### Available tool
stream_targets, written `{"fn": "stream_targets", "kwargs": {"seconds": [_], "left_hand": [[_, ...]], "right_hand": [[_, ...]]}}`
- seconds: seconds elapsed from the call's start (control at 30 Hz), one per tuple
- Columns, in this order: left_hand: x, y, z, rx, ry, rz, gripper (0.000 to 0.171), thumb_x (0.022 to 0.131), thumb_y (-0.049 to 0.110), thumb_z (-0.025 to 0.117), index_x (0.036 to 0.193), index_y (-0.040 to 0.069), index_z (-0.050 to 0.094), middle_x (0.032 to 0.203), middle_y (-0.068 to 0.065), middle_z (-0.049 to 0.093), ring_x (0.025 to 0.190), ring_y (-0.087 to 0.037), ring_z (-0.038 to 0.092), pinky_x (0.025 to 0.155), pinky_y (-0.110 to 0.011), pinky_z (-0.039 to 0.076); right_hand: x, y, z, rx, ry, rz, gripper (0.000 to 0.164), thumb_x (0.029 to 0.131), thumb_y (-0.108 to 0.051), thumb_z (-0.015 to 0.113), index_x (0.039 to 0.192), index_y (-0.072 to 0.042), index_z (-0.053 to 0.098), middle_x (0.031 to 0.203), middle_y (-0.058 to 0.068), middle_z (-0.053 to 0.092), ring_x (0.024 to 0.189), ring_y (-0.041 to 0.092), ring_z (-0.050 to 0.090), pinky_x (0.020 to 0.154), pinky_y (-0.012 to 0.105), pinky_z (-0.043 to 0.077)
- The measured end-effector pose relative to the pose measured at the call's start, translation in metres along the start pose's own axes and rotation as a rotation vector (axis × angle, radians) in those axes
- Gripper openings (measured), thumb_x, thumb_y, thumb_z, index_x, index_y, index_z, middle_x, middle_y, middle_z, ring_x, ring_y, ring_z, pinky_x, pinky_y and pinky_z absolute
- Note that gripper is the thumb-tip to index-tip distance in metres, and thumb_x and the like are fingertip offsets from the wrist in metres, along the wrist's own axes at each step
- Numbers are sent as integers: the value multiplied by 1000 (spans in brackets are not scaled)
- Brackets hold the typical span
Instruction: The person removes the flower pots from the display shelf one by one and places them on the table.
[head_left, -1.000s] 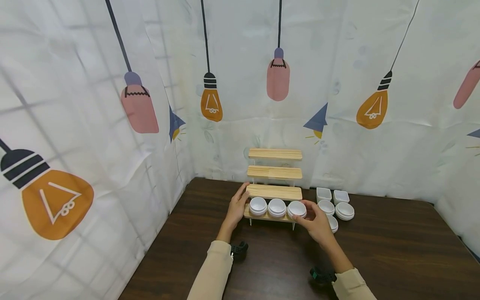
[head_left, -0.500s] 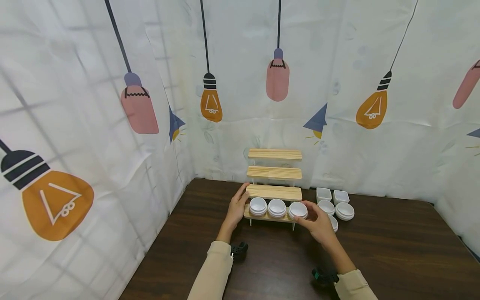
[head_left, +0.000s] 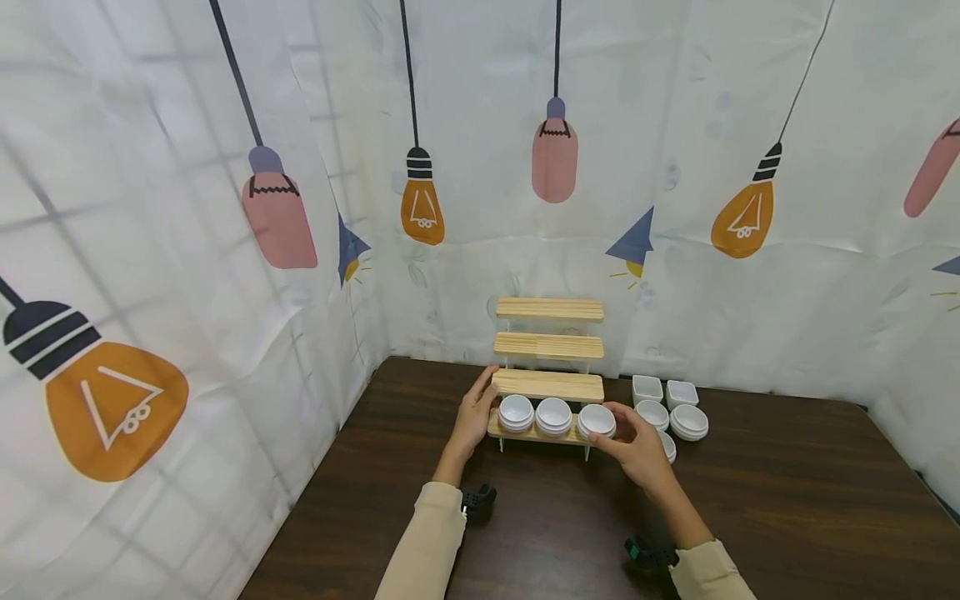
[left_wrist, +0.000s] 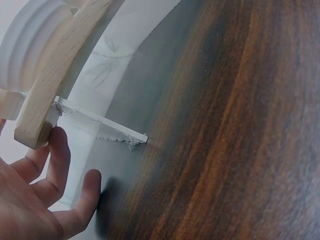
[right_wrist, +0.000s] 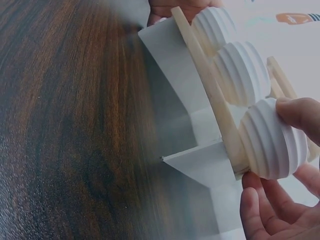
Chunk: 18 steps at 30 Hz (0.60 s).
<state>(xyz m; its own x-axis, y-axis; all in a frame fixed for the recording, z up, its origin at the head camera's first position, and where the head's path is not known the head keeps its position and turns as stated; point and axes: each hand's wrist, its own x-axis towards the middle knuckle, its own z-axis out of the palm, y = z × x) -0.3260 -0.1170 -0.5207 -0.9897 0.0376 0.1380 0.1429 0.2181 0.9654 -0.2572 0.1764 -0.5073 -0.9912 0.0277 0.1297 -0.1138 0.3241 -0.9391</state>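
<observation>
In the head view, we see that the right bowl [head_left: 597, 417] has shifted slightly rightward along the lowest board [head_left: 493, 425] within the last second, widening its gap from the middle bowl [head_left: 553, 414], while the left bowl [head_left: 516, 412] has stayed put. We read this as fine spacing of the row, probably almost settled. Our right hand [head_left: 637, 446] is at that bowl's outer side; our left hand [head_left: 470, 418] is at the board's opposite end. More white dishes [head_left: 689, 422] wait on the tabletop [head_left: 555, 517], just beyond the right hand.

In the left wrist view, our left hand's fingers are apart and loosely bent, one tip at the board's end, near a clear support [left_wrist: 102, 120]; they pinch nothing we can see.

In the right wrist view, our right hand pinches the right bowl, thumb on its rim and fingers opposite, with the bowl over the board near its end.
</observation>
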Motion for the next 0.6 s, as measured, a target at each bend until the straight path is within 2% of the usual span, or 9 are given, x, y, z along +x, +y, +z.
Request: {"fn": "stream_targets", "kwargs": {"seconds": [0.3,0.6], "left_hand": [[-1,1,0,-1,2,-3,42,110,41,44,152,40,46,130,-10,64,96,-19,59,83,-34,46],[-1,1,0,-4,4,4,44,110,41,44,153,36,47,131,-11,65,96,-19,61,81,-34,47]], "right_hand": [[-1,0,-2,-16,-5,3,63,84,-17,86,140,-7,59,126,22,68,88,9,61,73,21,51],[-6,-4,-6,-12,-4,9,64,84,-18,86,140,-6,59,129,22,68,92,11,62,76,20,51]]}}
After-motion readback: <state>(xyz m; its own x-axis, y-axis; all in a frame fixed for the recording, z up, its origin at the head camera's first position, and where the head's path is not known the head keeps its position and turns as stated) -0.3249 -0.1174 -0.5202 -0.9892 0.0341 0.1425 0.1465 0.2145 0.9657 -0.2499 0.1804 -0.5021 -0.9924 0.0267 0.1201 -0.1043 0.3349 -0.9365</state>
